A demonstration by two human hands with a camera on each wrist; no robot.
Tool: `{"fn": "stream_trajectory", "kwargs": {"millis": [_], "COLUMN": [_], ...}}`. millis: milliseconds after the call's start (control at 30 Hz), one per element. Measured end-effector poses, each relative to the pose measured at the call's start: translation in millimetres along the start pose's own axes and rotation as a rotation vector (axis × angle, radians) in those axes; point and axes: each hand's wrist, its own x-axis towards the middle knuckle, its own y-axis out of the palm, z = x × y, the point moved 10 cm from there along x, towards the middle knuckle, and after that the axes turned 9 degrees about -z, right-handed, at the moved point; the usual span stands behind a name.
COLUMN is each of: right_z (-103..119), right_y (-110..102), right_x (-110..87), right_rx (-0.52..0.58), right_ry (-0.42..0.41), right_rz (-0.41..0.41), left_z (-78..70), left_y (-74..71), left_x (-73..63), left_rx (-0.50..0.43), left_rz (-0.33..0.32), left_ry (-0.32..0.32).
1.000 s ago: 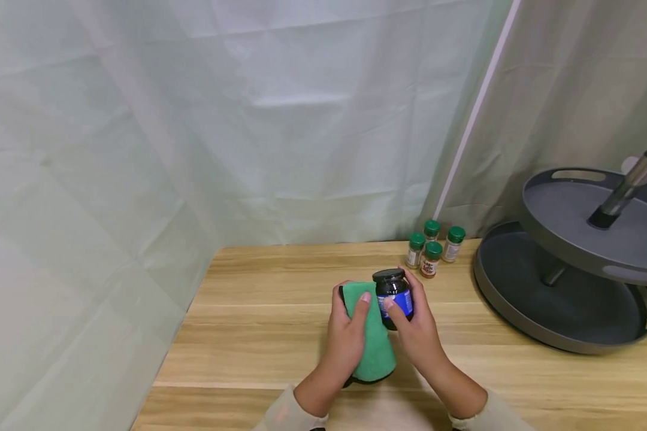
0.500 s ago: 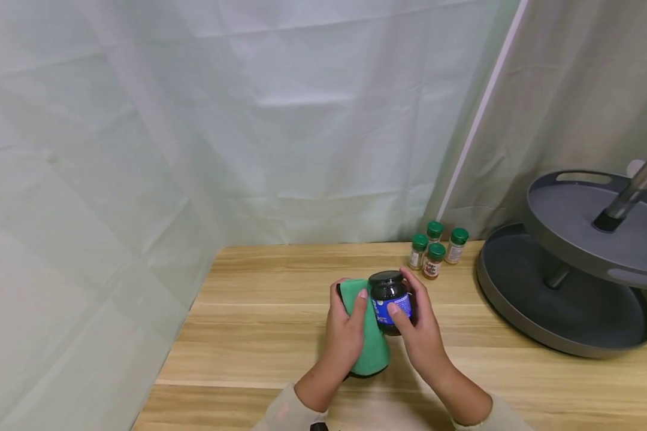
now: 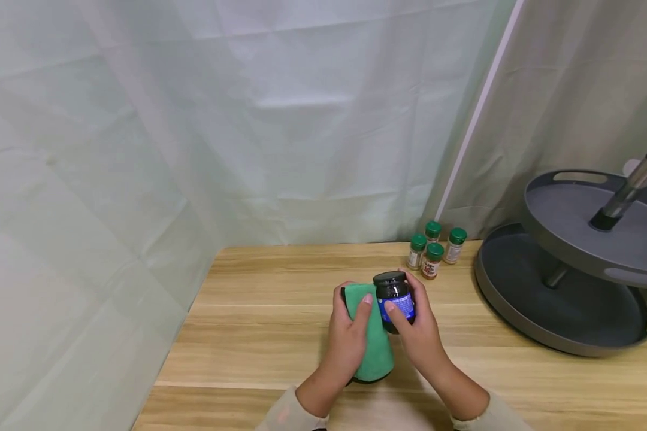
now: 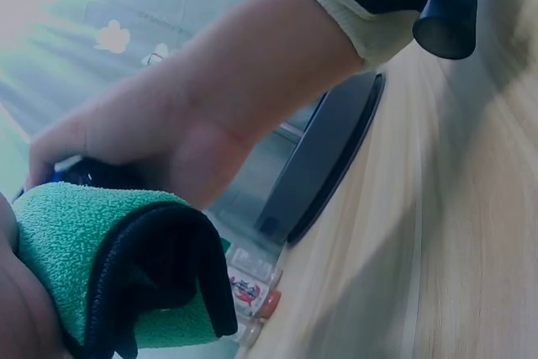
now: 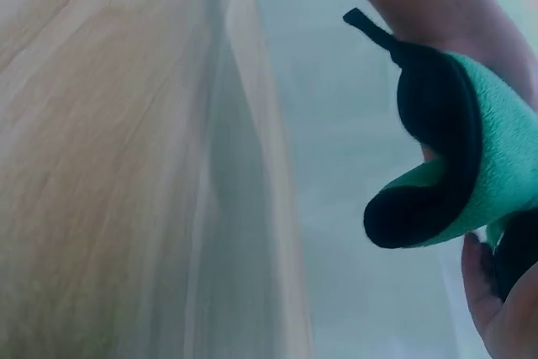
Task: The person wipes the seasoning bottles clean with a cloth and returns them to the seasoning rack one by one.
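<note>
The left hand (image 3: 349, 335) had its grip round a green cloth (image 3: 378, 358), apparently touching the dark jar (image 3: 392, 291); the right hand (image 3: 422, 330) gripped that jar above the counter (image 3: 259, 347), thumb across its front, probably for steadiness. Pale wood stretched far to a hanging sheet (image 3: 302, 149); a two-tier tray (image 3: 563, 206) stood right.

Free room left, tiered tray (image 3: 584, 314) right

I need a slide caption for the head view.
Left hand holds a green cloth, right hand a dark jar, above a wooden tabletop.
</note>
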Motion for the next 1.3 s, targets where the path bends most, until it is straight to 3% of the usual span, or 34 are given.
{"fn": "stream_trajectory", "kwargs": {"millis": [100, 233, 533, 900, 1300], "right_z": [-4, -2, 4, 1, -13], "right_y": [1, 3, 4, 7, 4], "right_x": [1.5, 2.0, -1.5, -0.8, 6.6], "right_rx": [0.016, 0.039, 0.114, 0.002, 0.029], "right_ry": [0.021, -0.012, -0.03, -0.03, 0.03], "right_rz": [0.019, 0.059, 0.076, 0.072, 0.062], "left_z": [-1.2, -2.0, 9.3, 15.2, 0.8], "left_y": [1.4, 0.7, -4.9, -4.8, 1.0], "left_x": [-1.1, 0.4, 8.3, 9.5, 2.0], "left_rx": [0.002, 0.012, 0.036, 0.047, 0.023], "left_rz": [0.004, -0.008, -0.03, -0.033, 0.0], "left_ry": [0.005, 0.022, -0.003, -0.008, 0.025]}}
